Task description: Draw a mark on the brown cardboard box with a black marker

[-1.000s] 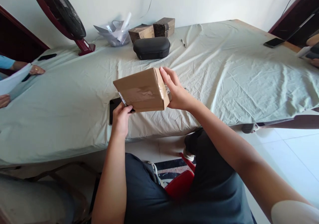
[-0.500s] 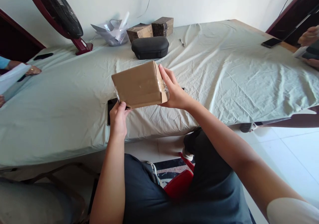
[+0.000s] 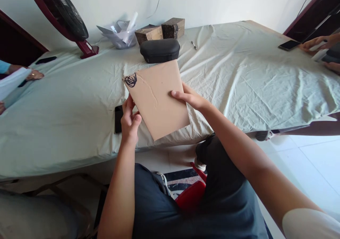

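Cardboard box [image 3: 158,97] rotated since half second ago — taped side gone, plain face with black scribble up. Left hand [image 3: 129,120] grips left edge, right hand [image 3: 190,99] holds right side, above table edge [image 3: 66,125].

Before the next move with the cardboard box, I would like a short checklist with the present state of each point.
1. Left hand grips the cardboard box at its left edge: ok.
2. Right hand holds the box, fingers laid on the broad plain face: ok.
3. Box is lifted free of the sheet-covered table: ok.
4. Black scribble on the far left corner is uncovered: ok.
5. Tape on the box is intact: cannot tell, the taped side is turned away.
6. Dark phone on the table beside the left hand is out of the way: not ok.
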`<state>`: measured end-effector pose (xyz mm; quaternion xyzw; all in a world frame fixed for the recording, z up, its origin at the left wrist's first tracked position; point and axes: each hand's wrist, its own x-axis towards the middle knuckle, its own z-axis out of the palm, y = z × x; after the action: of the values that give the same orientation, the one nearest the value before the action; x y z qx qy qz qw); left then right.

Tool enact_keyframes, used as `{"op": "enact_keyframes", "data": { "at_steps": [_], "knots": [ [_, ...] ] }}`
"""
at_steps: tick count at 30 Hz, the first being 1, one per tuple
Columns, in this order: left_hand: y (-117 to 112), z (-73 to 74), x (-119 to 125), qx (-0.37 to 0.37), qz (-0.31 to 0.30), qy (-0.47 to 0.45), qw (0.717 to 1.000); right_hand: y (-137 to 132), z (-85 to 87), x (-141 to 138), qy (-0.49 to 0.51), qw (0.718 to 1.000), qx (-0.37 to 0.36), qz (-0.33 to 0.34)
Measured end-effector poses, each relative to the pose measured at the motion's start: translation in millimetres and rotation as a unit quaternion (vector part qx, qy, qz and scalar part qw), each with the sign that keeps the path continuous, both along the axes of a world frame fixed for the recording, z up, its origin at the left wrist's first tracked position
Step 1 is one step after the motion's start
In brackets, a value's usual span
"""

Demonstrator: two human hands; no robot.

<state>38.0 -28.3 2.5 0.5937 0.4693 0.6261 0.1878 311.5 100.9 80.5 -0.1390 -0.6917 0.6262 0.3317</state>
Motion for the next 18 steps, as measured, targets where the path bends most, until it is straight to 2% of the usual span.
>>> {"op": "enact_keyframes", "data": {
  "at_steps": [4,9,13,16,18],
  "knots": [
    [2.3,-4.1,-1.0,0.009,0.001,0.018,1.000,4.4,-3.3,1.2,-0.005,1.000,0.025,-0.003],
    [2.4,0.5,4.2,0.019,-0.011,-0.006,1.000,9.3,-6.9,0.0,0.003,0.999,0.036,-0.012],
    [4.9,0.3,10.9,0.011,-0.044,-0.035,0.998,1.3,-3.5,-1.3,0.010,0.999,-0.024,-0.044],
    [6.3,-7.0,15.3,-0.022,-0.037,-0.032,0.999,-1.6,-5.8,-4.8,-0.018,0.993,-0.085,-0.075],
    [7.2,-14.3,11.3,-0.045,-0.028,0.003,0.999,4.8,-11.9,-6.8,-0.059,0.990,-0.103,-0.078]
  ]
}}
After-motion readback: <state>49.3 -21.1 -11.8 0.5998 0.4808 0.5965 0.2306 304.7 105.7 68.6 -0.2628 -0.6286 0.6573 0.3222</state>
